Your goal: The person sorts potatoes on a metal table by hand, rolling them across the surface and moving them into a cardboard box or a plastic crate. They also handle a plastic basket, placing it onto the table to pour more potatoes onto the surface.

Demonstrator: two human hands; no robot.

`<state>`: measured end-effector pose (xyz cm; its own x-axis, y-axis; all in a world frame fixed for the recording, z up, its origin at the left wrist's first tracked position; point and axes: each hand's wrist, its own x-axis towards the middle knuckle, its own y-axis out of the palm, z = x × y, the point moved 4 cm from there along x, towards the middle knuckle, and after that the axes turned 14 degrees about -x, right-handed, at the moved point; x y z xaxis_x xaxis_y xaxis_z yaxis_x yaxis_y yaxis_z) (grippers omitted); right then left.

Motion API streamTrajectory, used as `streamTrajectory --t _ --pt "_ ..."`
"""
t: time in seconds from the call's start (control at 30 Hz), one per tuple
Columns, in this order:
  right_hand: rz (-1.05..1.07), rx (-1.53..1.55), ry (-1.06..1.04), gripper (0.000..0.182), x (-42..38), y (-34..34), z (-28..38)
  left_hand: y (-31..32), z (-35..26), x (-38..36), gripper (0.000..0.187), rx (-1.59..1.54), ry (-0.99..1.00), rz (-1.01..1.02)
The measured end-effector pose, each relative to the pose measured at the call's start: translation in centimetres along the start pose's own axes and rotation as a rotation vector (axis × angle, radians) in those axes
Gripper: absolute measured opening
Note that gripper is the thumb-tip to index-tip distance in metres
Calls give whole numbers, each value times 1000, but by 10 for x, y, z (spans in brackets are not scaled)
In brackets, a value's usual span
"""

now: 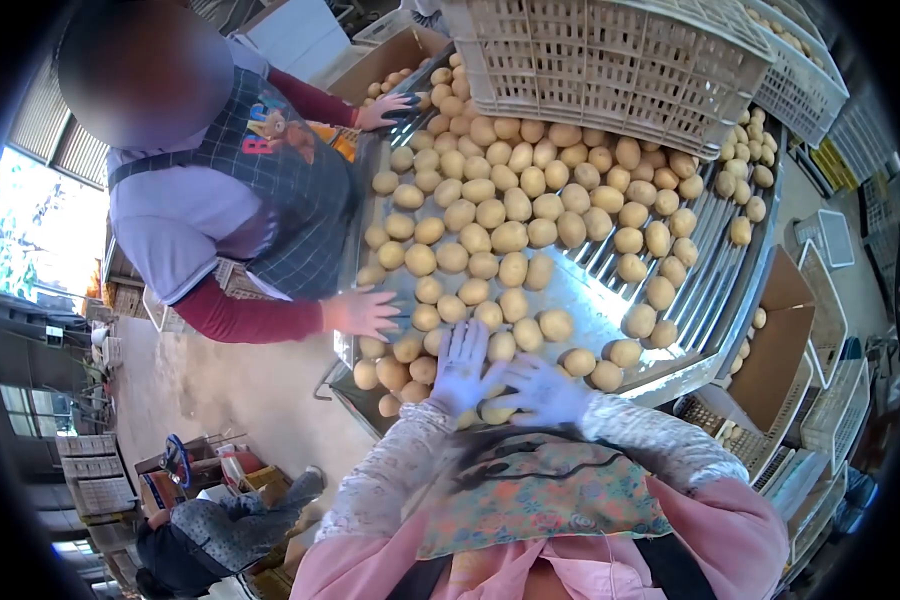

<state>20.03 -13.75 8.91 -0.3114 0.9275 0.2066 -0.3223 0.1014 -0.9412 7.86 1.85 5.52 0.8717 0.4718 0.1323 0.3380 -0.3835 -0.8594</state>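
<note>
Many smooth, light-brown oval fruits [510,237], looking like kiwifruit or potatoes, lie loose on a metal sorting table [580,283]. My left hand [461,368], in a pale lilac glove, rests with fingers stretched out among the fruits at the table's near edge. Just right of it my right hand [547,390], gloved alike, points leftward with its fingers extended over the near fruits. The thumb side of my left hand and the right fingertips nearly meet. Some fruits beneath and between both hands are partly hidden. Neither hand shows a fruit gripped.
Across the left side stands a co-worker in a checked apron [300,200], both hands at the table edge. A white plastic crate [610,65] stands tilted at the table's far side. Metal rollers [705,265] run along the right. Cardboard boxes [785,330] and more crates flank the table.
</note>
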Motion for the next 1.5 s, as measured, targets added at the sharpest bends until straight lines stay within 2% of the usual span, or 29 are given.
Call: streamTrajectory --t 0.07,0.1,0.13,0.2,0.23,0.27,0.3,0.37,0.43,0.47,0.53,0.6,0.67,0.73,0.8,0.87,0.93,0.97,1.03,1.07,1.17,1.2,1.27,1.3,1.33,1.37,1.4,1.47,1.5 --pt "-154 115 97 41 -38 -48 -33 -33 -13 4 75 20 211 50" --pt "-123 -69 181 41 -59 -56 -53 -34 6 13 76 36 83 162" --pt "-88 -254 263 41 -82 -65 -74 -39 9 25 76 26 90 165" --pt "-160 -296 788 50 -136 -99 -128 -50 9 45 75 155 -9 71" --pt "-229 -498 939 54 -159 -103 -151 -38 8 60 75 151 -10 73" --pt "-301 -701 1088 59 -173 -98 -166 -17 11 75 75 157 -141 14" --pt "-304 -704 1093 59 -169 -89 -171 0 11 85 76 164 -266 -50" --pt "-266 -378 1184 64 -146 -79 -184 29 -6 95 76 219 -235 -62" --pt "-147 -442 1113 62 -106 -76 -175 35 -23 89 76 284 -216 -62" --pt "-42 -490 1041 61 -88 -77 -163 27 -45 74 75 308 0 -68" --pt "-61 -469 884 61 -65 -82 -128 9 -64 45 73 334 207 -69" --pt "-50 -498 795 66 -72 -62 -112 -9 -48 17 72 -53 162 166" --pt "-54 -347 672 71 -76 -53 -89 -37 -42 -15 72 -82 137 154" --pt "-37 -287 615 75 -73 -53 -67 -58 -21 -44 72 -137 -6 191" --pt "88 -331 475 79 -56 -52 -43 -74 3 -72 73 -100 -4 159" --pt "77 -237 475 80 -36 -36 -32 -86 14 -78 73 -68 11 124" --pt "123 -219 241 76 -8 -10 -15 -93 15 -78 74 143 0 101" --pt "118 -219 244 76 6 6 -8 -98 8 -66 71 145 -27 76" --pt "-4 -86 51 70 31 31 18 -89 9 -35 69 158 5 -1" --pt "-7 -87 44 70 38 36 28 -82 10 -23 67 168 33 -75" --pt "64 41 -21 62 34 36 29 -16 16 14 65 187 -62 -82" --pt "83 79 -44 59 29 33 26 -7 -1 9 65 183 -66 -86" --pt "-23 174 -119 50 5 16 3 -2 -44 -4 66 211 -29 5" --pt "-46 218 -106 45 -10 4 -13 -8 -46 -16 66 205 -29 3" --pt "-70 266 -90 40 -21 -11 -28 -16 -44 -33 66 22 70 93" --pt "119 280 93 34 -27 -23 -49 -22 -41 -45 67 -162 169 183" --pt "307 293 276 29 -31 -31 -69 -31 -31 -51 67 -164 168 189" --pt "-248 -252 183 21 -23 -66 -90 -38 -12 -56 69 -80 75 239" --pt "-307 -237 307 23 -16 -75 -108 -36 -10 -53 72 -18 58 204"
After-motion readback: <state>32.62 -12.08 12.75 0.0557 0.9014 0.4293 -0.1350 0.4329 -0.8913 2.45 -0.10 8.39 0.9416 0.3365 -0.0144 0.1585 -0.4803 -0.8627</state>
